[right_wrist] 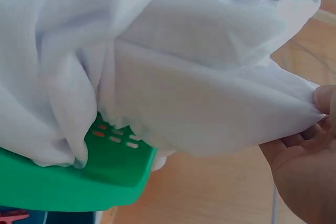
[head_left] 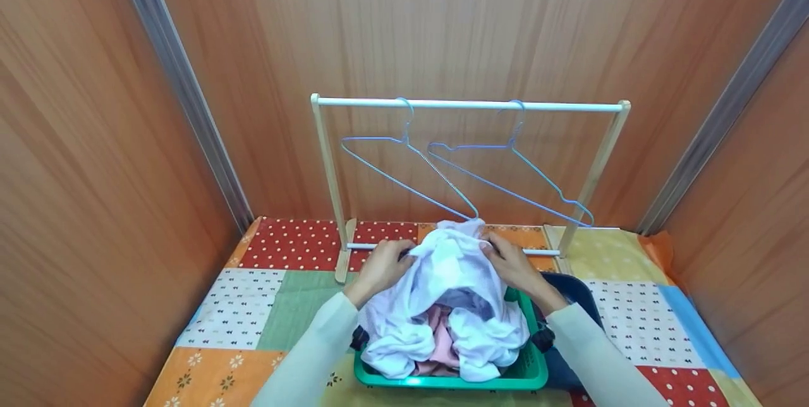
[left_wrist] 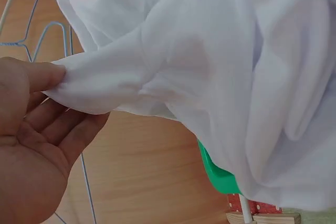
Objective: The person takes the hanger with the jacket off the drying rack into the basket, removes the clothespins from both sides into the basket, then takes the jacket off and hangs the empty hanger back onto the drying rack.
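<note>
A crumpled white garment (head_left: 445, 261) is raised out of the green basket (head_left: 452, 384), its lower folds still lying inside. My left hand (head_left: 385, 268) pinches one edge of the white cloth between thumb and fingers, as the left wrist view shows close up. On the other side my right hand (head_left: 513, 266) pinches the opposite edge; in the right wrist view its thumb presses the cloth against the fingers. Pink cloth (head_left: 444, 344) shows below the white garment within the basket. What else lies beneath the folds is hidden.
Behind the basket stands a rack with a white rail (head_left: 461, 104) and wooden legs. Two blue wire hangers, a left hanger (head_left: 411, 189) and a right hanger (head_left: 505, 189), hang from it. A dark blue container (head_left: 578, 296) sits right of the basket. Wooden panels enclose the patchwork-covered table (head_left: 246, 306).
</note>
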Demonstrator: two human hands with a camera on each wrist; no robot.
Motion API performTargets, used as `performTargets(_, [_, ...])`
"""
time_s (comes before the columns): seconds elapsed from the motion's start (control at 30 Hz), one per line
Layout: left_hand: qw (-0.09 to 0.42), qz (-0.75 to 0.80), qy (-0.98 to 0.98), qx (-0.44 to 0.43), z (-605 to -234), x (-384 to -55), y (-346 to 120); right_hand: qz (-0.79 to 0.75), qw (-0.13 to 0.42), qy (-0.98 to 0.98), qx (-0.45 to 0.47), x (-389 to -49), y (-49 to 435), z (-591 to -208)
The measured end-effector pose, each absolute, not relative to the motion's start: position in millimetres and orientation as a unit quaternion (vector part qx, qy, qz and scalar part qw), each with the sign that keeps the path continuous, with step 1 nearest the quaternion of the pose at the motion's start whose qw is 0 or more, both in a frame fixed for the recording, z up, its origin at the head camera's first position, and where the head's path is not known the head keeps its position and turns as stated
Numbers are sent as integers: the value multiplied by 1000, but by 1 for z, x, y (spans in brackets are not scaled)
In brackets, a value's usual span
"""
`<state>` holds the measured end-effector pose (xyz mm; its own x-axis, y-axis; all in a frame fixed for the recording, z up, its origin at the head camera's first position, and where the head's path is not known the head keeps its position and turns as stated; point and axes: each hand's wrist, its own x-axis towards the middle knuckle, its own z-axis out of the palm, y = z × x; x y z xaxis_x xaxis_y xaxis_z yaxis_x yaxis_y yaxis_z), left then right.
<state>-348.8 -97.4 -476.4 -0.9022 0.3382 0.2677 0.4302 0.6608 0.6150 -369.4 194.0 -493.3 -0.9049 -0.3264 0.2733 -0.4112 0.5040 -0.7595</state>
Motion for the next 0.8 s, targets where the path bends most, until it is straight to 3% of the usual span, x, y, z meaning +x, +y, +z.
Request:
performTargets(0.17, [102,-349,-895,-258,-477,-320,-102,436,72,-850,287,-341,197,-489])
performTargets(0.3, [94,-311,-899,-294,-481,-297,-109,371,74,-859,345,-318,201,-492])
performTargets(0.6, [-6,-229,-903,-364,-506,-268,-116,245,23,-880,407,-284,212,-515])
performTargets(0.8, [-68,-184,-906,-376,-524,-265,-117,195,-58,-887,414,-275,210,-535])
